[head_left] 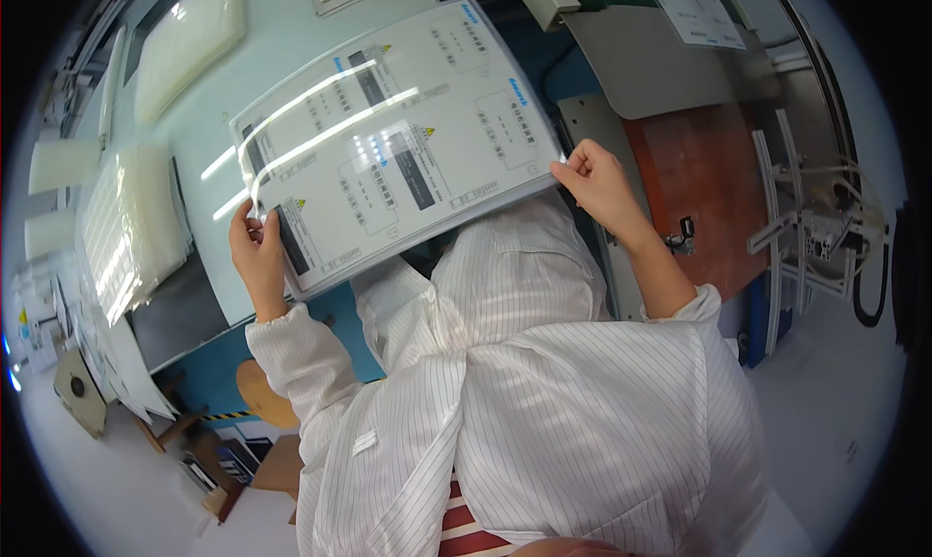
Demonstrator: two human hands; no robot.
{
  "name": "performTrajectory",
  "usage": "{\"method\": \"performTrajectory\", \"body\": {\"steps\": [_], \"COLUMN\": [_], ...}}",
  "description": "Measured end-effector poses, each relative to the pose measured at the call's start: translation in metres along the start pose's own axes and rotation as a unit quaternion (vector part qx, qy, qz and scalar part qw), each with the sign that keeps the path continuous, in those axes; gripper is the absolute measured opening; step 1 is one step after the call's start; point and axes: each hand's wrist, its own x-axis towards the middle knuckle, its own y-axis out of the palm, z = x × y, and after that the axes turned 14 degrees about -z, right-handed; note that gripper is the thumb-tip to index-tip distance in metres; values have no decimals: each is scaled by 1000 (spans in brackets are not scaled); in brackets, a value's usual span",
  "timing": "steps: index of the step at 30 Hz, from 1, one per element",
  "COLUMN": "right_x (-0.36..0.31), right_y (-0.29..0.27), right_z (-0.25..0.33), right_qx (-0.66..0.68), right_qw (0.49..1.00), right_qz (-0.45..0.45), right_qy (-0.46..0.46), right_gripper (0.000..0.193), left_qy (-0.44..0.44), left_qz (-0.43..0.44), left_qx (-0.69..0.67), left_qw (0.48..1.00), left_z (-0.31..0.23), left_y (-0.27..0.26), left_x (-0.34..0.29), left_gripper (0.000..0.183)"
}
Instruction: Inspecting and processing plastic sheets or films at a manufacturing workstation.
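A large, glossy printed plastic sheet (320, 183) lies tilted over the near edge of the pale table, above my lap. It carries rows of dark panels, small yellow triangles and blue marks, and light streaks reflect across it. Whether it is a single sheet or a stack, I cannot tell. My left hand (258, 256) is closed on its near left edge, fingers partly hidden. At the near right corner, my right hand (600, 186) pinches the sheet between thumb and fingers.
Stacks of clear plastic sheets (136, 227) and a translucent pile (192, 43) sit on the pale table (301, 14) to the left. On the right stands a machine with a reddish-brown plate (694, 188) and a metal frame (786, 217). A wooden stool (264, 394) is at lower left.
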Motion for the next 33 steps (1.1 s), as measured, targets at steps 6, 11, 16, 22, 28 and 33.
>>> {"method": "performTrajectory", "body": {"steps": [6,11,16,22,28,33], "right_x": [32,84,139,162,183,200], "right_y": [-45,-98,-131,-161,-188,-190], "right_z": [-3,-48,-115,-143,-123,-12], "right_qx": [68,175,184,287,459,525], "right_qw": [990,938,828,755,703,769], "right_qz": [-98,-279,-471,-505,-476,-363], "right_qy": [81,108,242,304,261,39], "right_gripper": [22,34,45,29,8,8], "left_qy": [23,62,89,74,92,134], "left_qz": [-16,-41,-87,-91,-105,-131], "left_qx": [47,73,96,103,111,129], "left_qw": [998,995,988,988,984,974], "left_z": [5,11,12,7,9,6], "left_y": [5,15,18,23,23,19], "left_x": [-8,-10,-11,-11,-13,-15], "left_gripper": [44,42,38,38,38,35]}}
